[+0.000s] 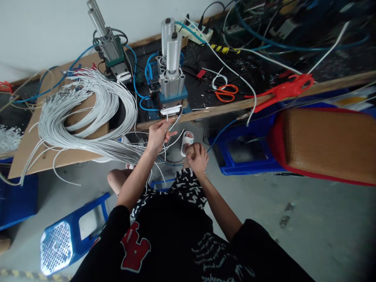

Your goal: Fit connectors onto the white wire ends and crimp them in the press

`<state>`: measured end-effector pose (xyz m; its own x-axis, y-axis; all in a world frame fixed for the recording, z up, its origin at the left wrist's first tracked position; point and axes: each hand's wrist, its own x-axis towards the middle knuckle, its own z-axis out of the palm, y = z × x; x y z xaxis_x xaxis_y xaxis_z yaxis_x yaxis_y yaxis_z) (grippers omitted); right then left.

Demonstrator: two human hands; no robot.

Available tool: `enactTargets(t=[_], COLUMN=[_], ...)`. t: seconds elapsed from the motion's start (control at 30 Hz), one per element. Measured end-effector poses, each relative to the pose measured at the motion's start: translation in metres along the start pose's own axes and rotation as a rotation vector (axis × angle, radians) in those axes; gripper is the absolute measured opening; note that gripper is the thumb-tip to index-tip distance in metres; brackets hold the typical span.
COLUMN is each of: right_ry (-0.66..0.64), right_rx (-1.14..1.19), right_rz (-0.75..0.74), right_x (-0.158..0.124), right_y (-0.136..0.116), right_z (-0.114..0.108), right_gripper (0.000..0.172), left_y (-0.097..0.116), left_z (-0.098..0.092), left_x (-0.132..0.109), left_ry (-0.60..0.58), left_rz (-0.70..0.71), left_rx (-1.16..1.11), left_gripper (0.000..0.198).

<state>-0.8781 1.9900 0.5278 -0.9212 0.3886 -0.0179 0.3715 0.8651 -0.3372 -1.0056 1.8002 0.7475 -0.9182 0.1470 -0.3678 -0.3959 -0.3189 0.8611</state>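
Observation:
My left hand is at the table's front edge, its thumb and finger closed on a thin white cable. The cable's upper end meets the white piece at the front of a small pneumatic press. To the left of this hand a large coiled bundle of white cables lies on cardboard, its loose ends hanging past the edge. Lower and to the right, my right hand rests over my knee with its fingers loosely draped, and I see nothing in it.
A second press stands behind the bundle. Right along the table are orange-handled scissors, a red air blow gun and a power strip. Blue stools stand on the floor, with a brown-topped red seat at right.

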Motion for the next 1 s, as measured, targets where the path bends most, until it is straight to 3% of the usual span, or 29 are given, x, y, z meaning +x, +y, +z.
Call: enactTargets(t=[1.0], right_ry=[0.0], right_rx=[-0.003], right_rz=[-0.012], right_x=[-0.0025], right_y=[0.0027], right_z=[0.0026], right_gripper=[0.068], left_y=[0.0022], left_z=[0.0019], left_x=[0.0016], left_ry=[0.005], left_rz=[-0.028], left_rx=[0.057], left_gripper=[0.026])
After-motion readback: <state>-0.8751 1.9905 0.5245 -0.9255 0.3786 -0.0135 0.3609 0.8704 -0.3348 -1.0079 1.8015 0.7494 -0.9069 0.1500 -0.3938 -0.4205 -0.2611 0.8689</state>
